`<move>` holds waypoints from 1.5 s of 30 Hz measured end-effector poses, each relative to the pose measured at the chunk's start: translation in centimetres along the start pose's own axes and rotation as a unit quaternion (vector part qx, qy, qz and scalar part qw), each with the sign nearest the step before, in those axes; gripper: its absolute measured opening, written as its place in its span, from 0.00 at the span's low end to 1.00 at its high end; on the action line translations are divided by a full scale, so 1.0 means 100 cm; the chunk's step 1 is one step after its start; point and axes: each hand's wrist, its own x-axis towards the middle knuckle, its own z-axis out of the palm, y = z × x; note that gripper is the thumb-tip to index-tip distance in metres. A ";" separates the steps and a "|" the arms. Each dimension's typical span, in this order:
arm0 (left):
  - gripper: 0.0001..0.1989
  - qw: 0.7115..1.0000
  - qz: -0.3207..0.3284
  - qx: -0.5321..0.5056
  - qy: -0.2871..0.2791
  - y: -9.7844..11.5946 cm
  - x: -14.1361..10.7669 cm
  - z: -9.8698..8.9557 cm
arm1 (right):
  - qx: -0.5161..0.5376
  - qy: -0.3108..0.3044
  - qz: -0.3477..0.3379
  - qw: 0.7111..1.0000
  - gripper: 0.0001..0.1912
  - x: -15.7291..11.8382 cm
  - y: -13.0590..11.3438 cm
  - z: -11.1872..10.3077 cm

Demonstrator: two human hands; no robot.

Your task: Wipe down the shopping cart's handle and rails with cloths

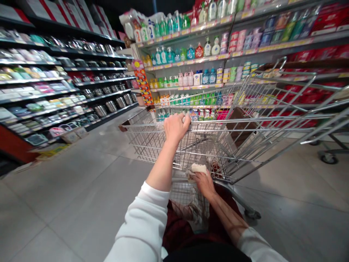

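Gripping the crosswise cart handle [245, 119] in the left hand [176, 127], a pale crumpled bundle [197, 170] in the right hand [204, 183].

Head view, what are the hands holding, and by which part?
The left hand grips the shopping cart by its top rail; the right hand clutches a pale wrapped item by its lower part.

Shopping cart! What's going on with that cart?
A person is in a store aisle. Their left hand grips the top rail of a wire shopping cart. Their right hand holds a crumpled pale packet near the cart's wire side. Shelves of colorful bottles stand ahead, and steel pots sit on black shelves to the left.
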 end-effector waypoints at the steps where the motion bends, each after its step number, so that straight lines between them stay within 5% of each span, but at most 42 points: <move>1: 0.25 1.000 -0.001 0.000 0.000 0.000 0.000 0.000 | -0.015 0.017 -0.002 1.000 0.24 -0.002 0.006 -0.008; 6: 0.23 1.000 -0.015 -0.012 0.001 0.003 -0.001 -0.002 | -0.079 0.096 -0.024 0.992 0.21 0.003 0.032 -0.063; 8: 0.23 1.000 -0.020 -0.014 0.001 0.004 -0.002 -0.003 | -0.110 0.173 -0.044 0.978 0.21 0.017 0.036 -0.093; 13: 0.23 1.000 -0.022 -0.015 0.003 0.003 -0.001 -0.001 | -0.145 0.441 -0.008 0.885 0.14 0.071 0.025 -0.186; 17: 0.24 1.000 -0.020 -0.007 0.006 0.000 0.000 0.001 | -0.142 0.514 -0.009 0.846 0.16 0.112 0.014 -0.226; 21: 0.24 1.000 -0.018 -0.002 0.012 -0.001 0.000 0.002 | -0.183 0.425 0.016 0.886 0.19 0.132 0.011 -0.197; 25: 0.23 1.000 -0.020 -0.006 0.006 0.000 -0.001 0.001 | -0.207 0.306 0.059 0.928 0.23 0.121 0.008 -0.154; 36: 0.23 0.999 -0.021 -0.035 0.007 0.000 -0.001 0.001 | -0.152 0.191 0.049 0.968 0.19 0.055 0.010 -0.100; 45: 0.23 1.000 -0.021 -0.018 0.007 0.001 -0.002 -0.003 | -0.129 0.145 0.034 0.980 0.19 0.034 0.018 -0.084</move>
